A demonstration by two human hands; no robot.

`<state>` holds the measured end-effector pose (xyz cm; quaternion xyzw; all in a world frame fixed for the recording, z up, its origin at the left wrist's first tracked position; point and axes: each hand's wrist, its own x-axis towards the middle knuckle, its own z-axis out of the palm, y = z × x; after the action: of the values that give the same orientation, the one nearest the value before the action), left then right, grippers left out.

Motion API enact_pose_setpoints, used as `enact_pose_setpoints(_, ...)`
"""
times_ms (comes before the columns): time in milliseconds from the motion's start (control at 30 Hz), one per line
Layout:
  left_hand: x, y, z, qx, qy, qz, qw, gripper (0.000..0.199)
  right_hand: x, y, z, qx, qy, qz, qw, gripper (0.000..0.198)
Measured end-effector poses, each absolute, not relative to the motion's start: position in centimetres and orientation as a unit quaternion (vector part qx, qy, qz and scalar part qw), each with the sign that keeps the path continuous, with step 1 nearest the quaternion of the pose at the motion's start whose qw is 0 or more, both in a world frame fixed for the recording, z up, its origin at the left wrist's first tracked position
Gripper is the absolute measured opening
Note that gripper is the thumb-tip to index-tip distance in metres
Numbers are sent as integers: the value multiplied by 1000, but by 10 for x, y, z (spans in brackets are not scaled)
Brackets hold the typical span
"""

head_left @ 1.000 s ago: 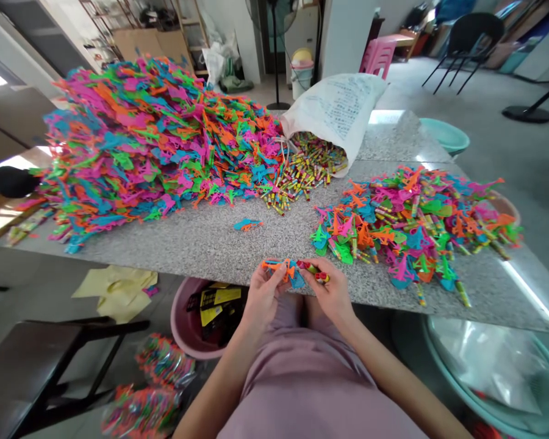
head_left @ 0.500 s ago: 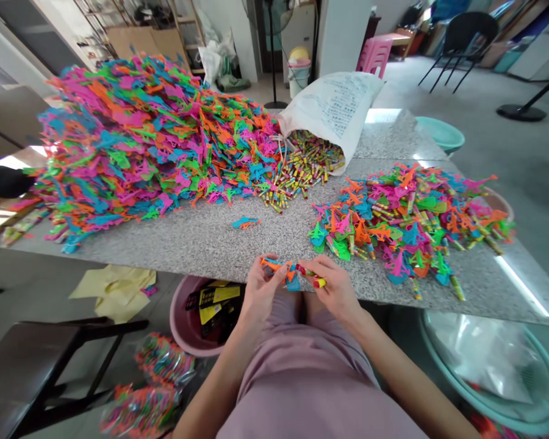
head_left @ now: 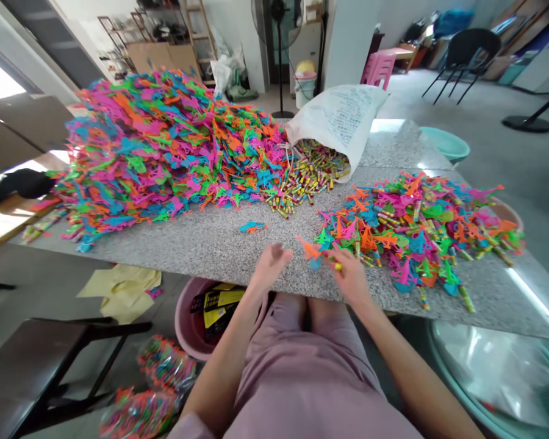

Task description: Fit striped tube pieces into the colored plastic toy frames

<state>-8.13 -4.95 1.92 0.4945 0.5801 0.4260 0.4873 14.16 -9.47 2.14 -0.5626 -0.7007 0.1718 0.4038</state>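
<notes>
My right hand (head_left: 351, 281) pinches an orange and blue plastic toy (head_left: 312, 251) with a small yellow-capped tube (head_left: 338, 266) at its end. The toy is held over the near edge of the right-hand pile of toys (head_left: 421, 225), which have similar tubes in them. My left hand (head_left: 271, 267) is raised over the table's front, blurred, with thumb and fingers apart and nothing seen in it. Behind it lies a loose blue and orange toy piece (head_left: 253, 227).
A large heap of bright plastic pieces (head_left: 165, 152) covers the left of the granite table (head_left: 201, 244). Small yellow and red tubes (head_left: 306, 183) spill from a white sack (head_left: 343, 122). Below stand a pink basin (head_left: 183, 323), a dark chair (head_left: 32, 366) and a teal tub (head_left: 457, 390).
My hands have come apart. The right hand has carried the toy forward and right toward the finished-looking pile; the left hand has let go of it. The view has shifted slightly.
</notes>
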Motion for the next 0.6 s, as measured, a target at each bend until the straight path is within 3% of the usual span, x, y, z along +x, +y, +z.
enact_pose_setpoints(100, -116, 1, 14, 573, 698, 389, 182, 49, 172, -80, 15, -639, -661, 46, 391, 49)
enact_pose_setpoints(200, -148, 33, 13, 637, 700, 304, 112, 46, 175, -79, 11, -633, -656, -1, 411, 53)
enact_pose_setpoints(300, -158, 36, 11, 634, 691, 313, 150, 24, 152, -86, 7, -609, -642, 66, 461, 43)
enact_pose_setpoints(400, -142, 14, 10, 556, 701, 390, 219, 24, 121, -88, 7, -570, -625, 206, 491, 35)
enact_pose_setpoints(533, -96, -39, 20, 314, 570, 519, 554, 34, 90, -85, 25, -517, -593, 355, 505, 25)
enact_pose_setpoints(600, -75, -65, 31, 243, 498, 534, 638, 35, 84, -85, 38, -496, -606, 363, 505, 20)
